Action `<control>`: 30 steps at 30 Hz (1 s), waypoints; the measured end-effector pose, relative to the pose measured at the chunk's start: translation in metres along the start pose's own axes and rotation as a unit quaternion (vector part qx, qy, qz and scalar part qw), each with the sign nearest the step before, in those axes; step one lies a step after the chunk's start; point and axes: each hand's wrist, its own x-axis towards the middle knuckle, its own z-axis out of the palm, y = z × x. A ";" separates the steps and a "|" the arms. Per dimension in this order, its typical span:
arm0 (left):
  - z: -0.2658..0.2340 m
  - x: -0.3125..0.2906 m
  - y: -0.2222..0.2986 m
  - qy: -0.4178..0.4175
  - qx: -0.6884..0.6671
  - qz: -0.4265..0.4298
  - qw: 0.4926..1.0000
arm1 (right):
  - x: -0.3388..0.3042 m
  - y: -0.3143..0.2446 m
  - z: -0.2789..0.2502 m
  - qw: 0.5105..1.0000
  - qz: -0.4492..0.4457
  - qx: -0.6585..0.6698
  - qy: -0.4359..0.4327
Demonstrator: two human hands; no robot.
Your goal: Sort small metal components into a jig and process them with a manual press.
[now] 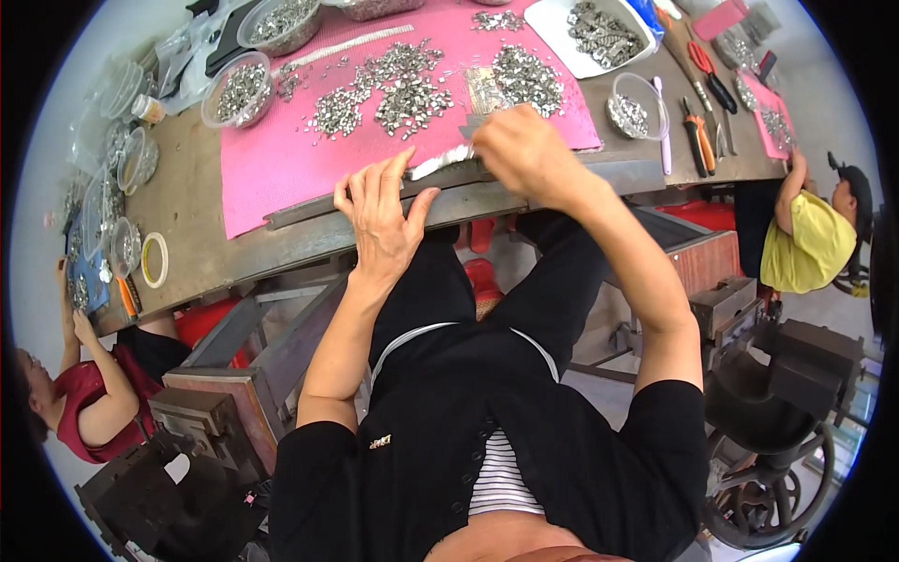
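Observation:
My left hand (382, 211) lies at the front edge of the table with its fingers stretched and thumb apart. Its fingertips rest by a long dark metal bar (314, 212) and the left end of a shiny silver strip (438, 163). At the strip's right end my right hand (526, 155) is closed, its fingers curled down; what they grip is hidden. A grey flat piece (471, 128) shows just beside those fingers. Behind both hands, loose small metal parts (412, 105) lie in heaps on a pink mat (272, 169).
Tubs of metal parts (239, 92) stand at the back left. A white tray (538, 17) and a clear cup (646, 103) sit right, beside orange-handled pliers (698, 140). Tape (154, 260) lies left. Two people work nearby, in red (94, 403) and yellow (805, 244).

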 end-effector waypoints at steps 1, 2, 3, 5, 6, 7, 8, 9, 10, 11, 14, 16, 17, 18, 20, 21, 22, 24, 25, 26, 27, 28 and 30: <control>-0.004 0.002 0.003 -0.002 -0.016 -0.007 1.000 | 0.001 0.013 -0.007 0.999 -0.004 -0.011 0.041; -0.006 0.006 0.006 -0.005 -0.034 -0.012 0.999 | 0.003 0.028 -0.020 0.992 0.032 -0.033 0.116; -0.006 0.011 0.008 -0.006 -0.035 -0.011 0.999 | 0.003 0.046 -0.030 0.979 0.092 -0.077 0.166; -0.004 0.028 0.010 -0.013 -0.054 0.036 0.998 | -0.003 0.076 -0.054 0.939 0.186 -0.198 0.210; -0.002 0.040 0.014 -0.010 -0.071 0.042 0.997 | -0.004 0.082 -0.061 0.915 0.207 -0.277 0.209; 0.003 0.052 0.016 -0.018 -0.077 0.062 0.995 | -0.008 0.085 -0.058 0.924 0.225 -0.211 0.228; 0.011 0.064 0.017 -0.027 -0.085 0.083 0.993 | -0.016 0.082 -0.052 0.940 0.229 -0.145 0.207; 0.018 0.075 0.016 -0.040 -0.083 0.105 0.990 | -0.021 0.073 -0.043 0.953 0.229 -0.075 0.185; 0.026 0.086 0.014 -0.049 -0.075 0.122 0.989 | -0.024 0.062 -0.032 0.957 0.243 -0.008 0.159; 0.038 0.096 0.013 -0.060 -0.071 0.140 0.986 | -0.031 0.053 -0.024 0.956 0.253 0.012 0.146; 0.062 0.113 0.010 -0.084 -0.040 0.154 0.984 | -0.040 0.032 -0.004 0.948 0.285 0.050 0.131; 0.069 0.114 0.008 -0.119 -0.022 0.163 0.979 | -0.049 0.031 0.009 0.943 0.306 0.055 0.120; 0.070 0.114 0.007 -0.119 -0.021 0.164 0.979 | -0.049 0.031 0.011 0.943 0.307 0.055 0.121; 0.071 0.114 0.006 -0.096 -0.046 0.167 0.980 | -0.049 0.031 0.013 0.949 0.289 0.022 0.128; 0.070 0.114 0.004 -0.073 -0.071 0.170 0.980 | -0.049 0.032 0.014 0.953 0.271 -0.011 0.135; 0.070 0.115 0.004 -0.077 -0.073 0.155 0.982 | -0.048 0.033 0.014 0.957 0.259 -0.018 0.130; 0.069 0.116 0.004 -0.080 -0.075 0.139 0.984 | -0.048 0.035 0.014 0.961 0.246 -0.026 0.125; 0.069 0.117 0.004 -0.090 -0.074 0.135 0.984 | -0.046 0.035 0.011 0.963 0.240 -0.023 0.118; 0.069 0.117 0.005 -0.099 -0.074 0.131 0.984 | -0.046 0.035 0.010 0.966 0.234 -0.022 0.110; 0.068 0.118 0.006 -0.100 -0.075 0.132 0.983 | -0.046 0.035 0.010 0.966 0.235 -0.022 0.110; 0.066 0.119 0.008 -0.128 -0.055 0.126 0.982 | -0.046 0.034 0.009 0.966 0.232 -0.032 0.111; 0.066 0.120 0.009 -0.156 -0.035 0.119 0.980 | -0.046 0.034 0.009 0.966 0.230 -0.041 0.112; 0.070 0.118 0.010 -0.142 -0.028 0.134 0.980 | -0.047 0.036 0.010 0.965 0.239 -0.032 0.103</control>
